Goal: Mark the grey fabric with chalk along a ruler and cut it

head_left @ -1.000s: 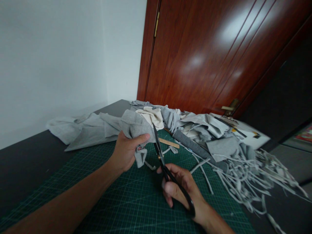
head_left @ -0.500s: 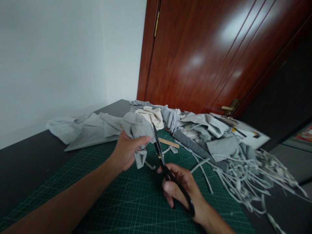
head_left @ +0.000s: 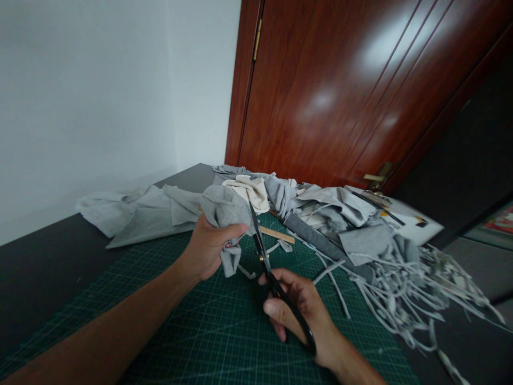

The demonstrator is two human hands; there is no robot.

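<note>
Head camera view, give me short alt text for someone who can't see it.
A person's left hand grips a bunched grey cloth while the right hand works black scissors, blades against the cloth's edge, over a green cutting mat. More grey fabric pieces and thin cut strips lie heaped to the right, before a dark red wooden door.

left hand (head_left: pixel 206 250) — fingers curled, thumb pinching | right hand (head_left: pixel 298 315) — fingers closed, forearm angled inward
</note>
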